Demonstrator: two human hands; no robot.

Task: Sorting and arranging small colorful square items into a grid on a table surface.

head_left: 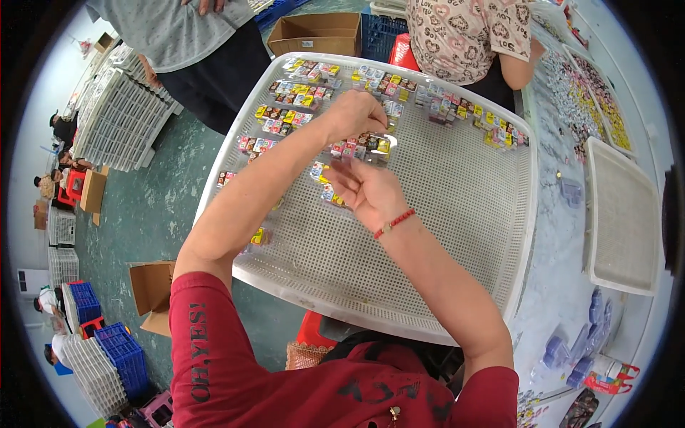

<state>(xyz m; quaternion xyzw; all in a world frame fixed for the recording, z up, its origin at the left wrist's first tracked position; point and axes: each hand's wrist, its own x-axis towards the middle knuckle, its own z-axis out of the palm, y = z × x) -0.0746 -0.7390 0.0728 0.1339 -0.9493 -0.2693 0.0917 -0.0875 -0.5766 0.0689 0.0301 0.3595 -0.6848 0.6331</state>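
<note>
My left hand (354, 114) reaches over the far middle of a white perforated plastic tray (428, 264). Its fingers are curled together, and whatever they may pinch is hidden. Just below it is a clear plastic pack of small colourful boxes (360, 148), lying between my two hands. My right hand (372, 189), with a red bead bracelet at the wrist, is half turned palm up beside the near side of that pack. Its fingers are loosely bent and apart; whether they touch the pack I cannot tell. Another pack (332, 194) is partly covered by this hand.
Rows of similar packs (292, 94) line the tray's far and left parts. On the marble-look table, right, stand a shallow white tray (622, 217) and clear purple plastic pieces (578, 349). Two people are beyond the tray; cardboard boxes (314, 34) and stacked white trays (118, 118) are around.
</note>
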